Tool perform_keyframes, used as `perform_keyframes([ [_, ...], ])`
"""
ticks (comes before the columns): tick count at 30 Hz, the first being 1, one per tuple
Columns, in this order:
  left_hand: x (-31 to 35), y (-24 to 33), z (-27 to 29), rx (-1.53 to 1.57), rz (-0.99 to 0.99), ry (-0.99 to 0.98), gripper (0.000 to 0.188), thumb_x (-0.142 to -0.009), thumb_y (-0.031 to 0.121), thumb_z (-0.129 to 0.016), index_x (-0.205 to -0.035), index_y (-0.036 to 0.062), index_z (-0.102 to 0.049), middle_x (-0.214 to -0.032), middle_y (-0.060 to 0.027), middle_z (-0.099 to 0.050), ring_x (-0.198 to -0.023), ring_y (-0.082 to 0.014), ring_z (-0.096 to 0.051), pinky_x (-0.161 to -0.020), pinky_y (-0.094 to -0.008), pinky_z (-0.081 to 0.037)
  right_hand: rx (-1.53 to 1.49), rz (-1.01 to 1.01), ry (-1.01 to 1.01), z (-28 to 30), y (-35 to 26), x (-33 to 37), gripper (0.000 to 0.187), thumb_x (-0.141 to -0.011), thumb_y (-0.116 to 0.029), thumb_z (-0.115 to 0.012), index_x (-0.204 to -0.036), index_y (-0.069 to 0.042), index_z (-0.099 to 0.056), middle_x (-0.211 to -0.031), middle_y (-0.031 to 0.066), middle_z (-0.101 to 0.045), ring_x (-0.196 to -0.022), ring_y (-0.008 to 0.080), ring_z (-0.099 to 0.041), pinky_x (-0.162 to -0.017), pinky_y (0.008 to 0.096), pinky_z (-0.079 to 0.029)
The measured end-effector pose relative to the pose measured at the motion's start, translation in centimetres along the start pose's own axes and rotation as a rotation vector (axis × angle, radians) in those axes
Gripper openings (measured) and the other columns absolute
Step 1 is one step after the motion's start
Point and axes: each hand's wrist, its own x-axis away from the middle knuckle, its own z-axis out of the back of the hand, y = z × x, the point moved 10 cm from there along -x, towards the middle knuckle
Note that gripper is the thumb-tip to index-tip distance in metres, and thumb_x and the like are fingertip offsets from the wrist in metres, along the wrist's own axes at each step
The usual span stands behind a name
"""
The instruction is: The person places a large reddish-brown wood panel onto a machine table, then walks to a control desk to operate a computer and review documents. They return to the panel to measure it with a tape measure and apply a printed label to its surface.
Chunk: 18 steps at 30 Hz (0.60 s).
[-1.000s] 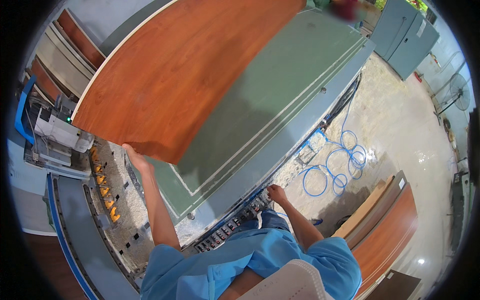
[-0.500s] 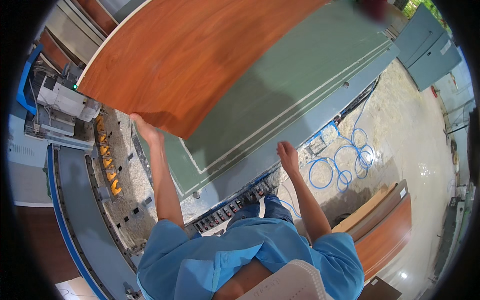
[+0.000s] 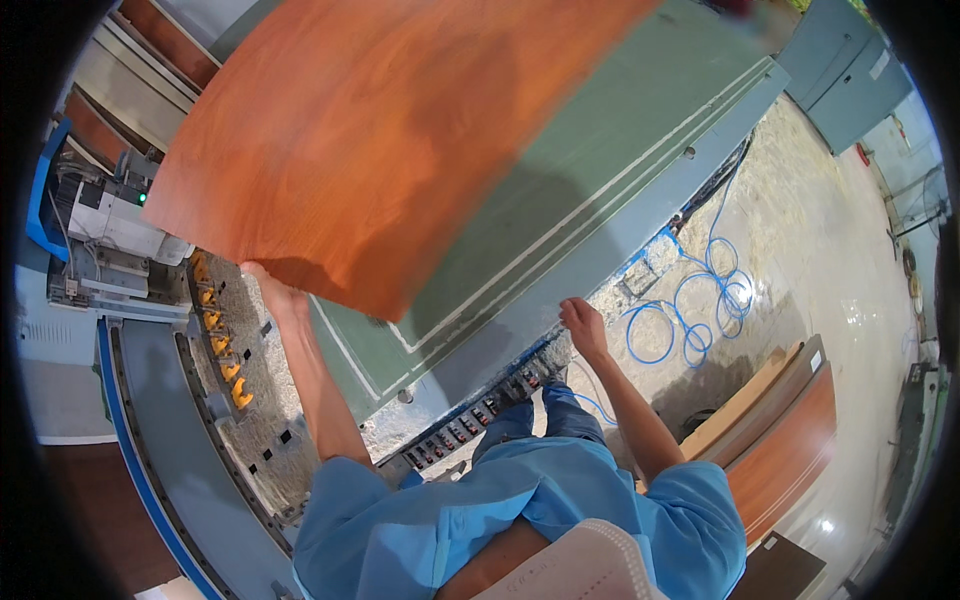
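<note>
The person wears a blue shirt (image 3: 390,510) and blue jeans (image 3: 570,415) and stands at the near side of the big green counter (image 3: 570,175). A row of small valves (image 3: 460,428) runs along the counter's near side. The right hand (image 3: 583,328) is up by the counter's near edge. Its fingers bend in, but I cannot tell if they are closed all the way. The left hand (image 3: 272,287) is at the counter's near left corner. It holds the near edge of a red-brown wood-grain board (image 3: 380,140), with some fingers hidden under it. The board is over the left part of the counter. I cannot tell if the board's far end touches the counter.

Right of the counter, a stack of long boards (image 3: 785,445) is near the person, and a loopy blue hose (image 3: 651,361) lies on the floor. Left of the counter are a row of yellow tool forks (image 3: 240,392) and a grey machine head (image 3: 115,220). Behind those, more boards (image 3: 140,95) lean. Past the counter's far right corner is a grey-green metal cabinet (image 3: 840,80).
</note>
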Motion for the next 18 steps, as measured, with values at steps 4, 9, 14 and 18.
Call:
perform_keyframes([
  [4, 1.3, -2.0, 4.3, -0.048, 0.244, 0.088, 0.064, -0.105, 0.06, -0.03, -0.148, 0.0141, -0.041, -0.144, -0.0094, -0.05, -0.13, -0.0283, -0.05, -0.107, -0.0521, -0.041, 0.058, -0.079, 0.03, 1.7, 3.6, 0.5, 0.036, -0.101, -0.033, -0.056, -0.106, 0.001, -0.068, -0.081, 0.0099, -0.07, -0.074, 0.0161, -0.068, -0.068, 0.031, -0.054],
  [9, 1.2, -4.2, 8.6, -0.113, 0.415, 0.138, 0.05, -0.105, 0.06, -0.033, -0.105, 0.0172, -0.058, -0.092, -0.0012, -0.059, -0.082, -0.0196, -0.054, -0.075, -0.0417, -0.049, 0.102, -0.044, 0.014, 1.1, 3.0, 1.1, 0.036, -0.101, -0.033, -0.057, -0.106, 0.001, -0.068, -0.082, 0.0111, -0.071, -0.074, 0.0179, -0.068, -0.068, 0.0329, -0.054],
  [14, -1.7, -8.0, 11.1, -0.145, 0.485, 0.143, 0.046, -0.106, 0.057, -0.035, -0.08, 0.0228, -0.053, -0.064, 0.0068, -0.048, -0.054, -0.0128, -0.04, -0.053, -0.0316, -0.035, 0.167, 0.174, 0.141, 1.6, -3.3, 0.9, 0.031, -0.1, -0.026, -0.06, -0.111, 0.002, -0.066, -0.089, 0.0152, -0.071, -0.081, 0.0249, -0.07, -0.074, 0.0371, -0.055],
  [18, -5.1, -12.1, 13.3, -0.263, 0.601, 0.085, 0.033, -0.102, 0.055, -0.05, -0.1, 0.0242, -0.063, -0.096, 0.0035, -0.063, -0.088, -0.0176, -0.053, -0.094, -0.0493, -0.036, 0.249, 0.429, 0.171, 0.3, -10.1, -2.6, 0.04, -0.096, -0.021, -0.062, -0.131, -0.002, -0.057, -0.129, 0.0229, -0.06, -0.113, 0.0389, -0.061, -0.097, 0.0442, -0.049],
])
